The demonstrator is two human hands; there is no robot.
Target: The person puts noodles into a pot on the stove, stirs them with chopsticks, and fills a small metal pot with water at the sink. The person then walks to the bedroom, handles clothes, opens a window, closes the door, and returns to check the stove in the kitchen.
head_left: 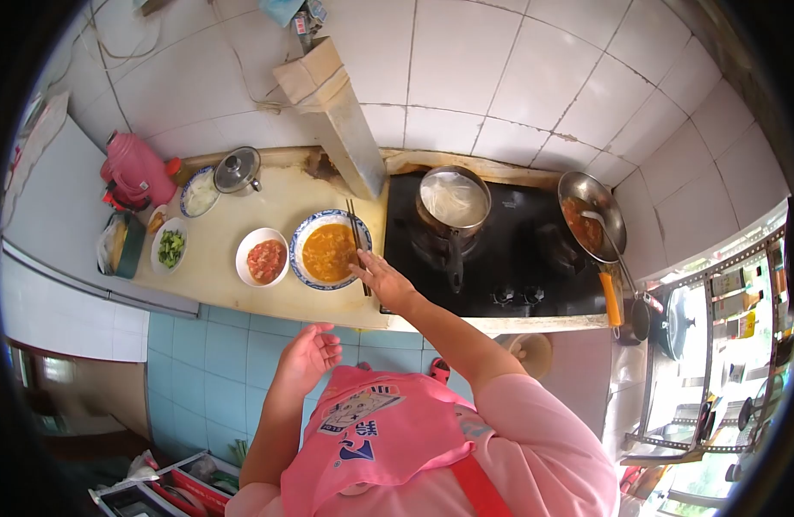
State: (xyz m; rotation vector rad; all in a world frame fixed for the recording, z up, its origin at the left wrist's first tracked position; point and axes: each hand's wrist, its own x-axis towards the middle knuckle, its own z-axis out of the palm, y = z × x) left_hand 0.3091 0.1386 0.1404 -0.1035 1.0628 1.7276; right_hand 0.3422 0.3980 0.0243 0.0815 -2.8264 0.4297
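My right hand (385,280) reaches over the counter's front edge, fingers stretched out. Its fingertips lie over a pair of dark chopsticks (355,226), which rest across the right rim of a blue-and-white bowl (297,237). That bowl holds an orange-yellow liquid that looks like beaten egg (328,252). Whether the fingers press on the chopsticks is hard to see. In front of the counter, my left hand (309,353) hangs in the air with loosely bent fingers and nothing in it. A smaller white bowl (240,261) of chopped red food, perhaps tomato, stands left of the egg bowl.
On the black stove (509,250) stand a pot (455,233) of whitish content and a wok (617,215) with reddish food, a ladle and an orange handle. Farther left are a dish of chopped greens (170,246), a glass lid (238,171) and a pink thermos (139,168).
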